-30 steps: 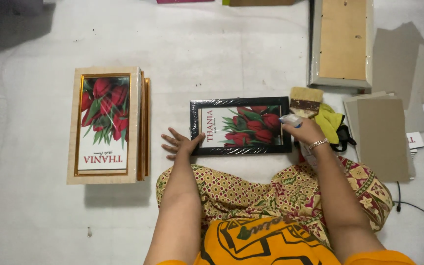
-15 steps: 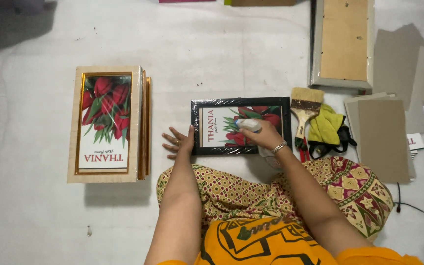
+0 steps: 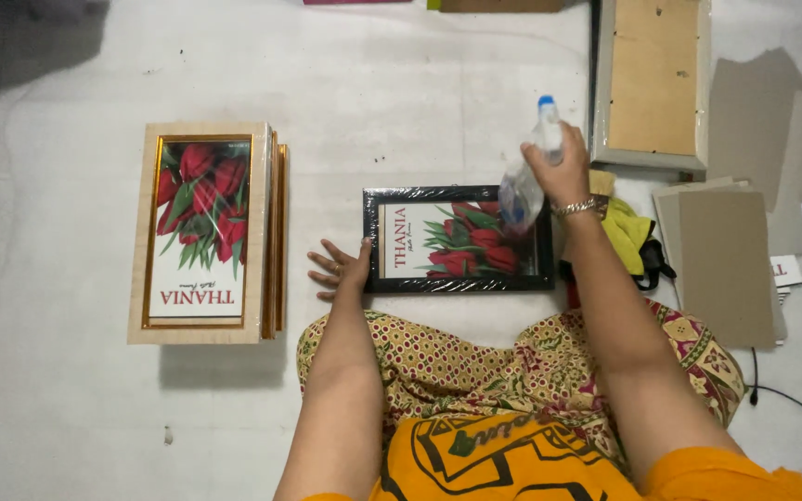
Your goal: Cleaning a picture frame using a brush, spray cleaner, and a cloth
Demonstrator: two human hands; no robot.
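The right hand [image 3: 563,169] grips a clear plastic spray bottle [image 3: 526,172] with a blue tip above the black-framed tulip picture [image 3: 459,239] (lying flat on the floor). The left hand [image 3: 341,269] rests open, fingers spread, touching the frame's left edge.

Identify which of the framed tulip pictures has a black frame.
The small one lying sideways in front of the person, its edge touched by the left hand. The stacked one farther left has a pale wood frame.
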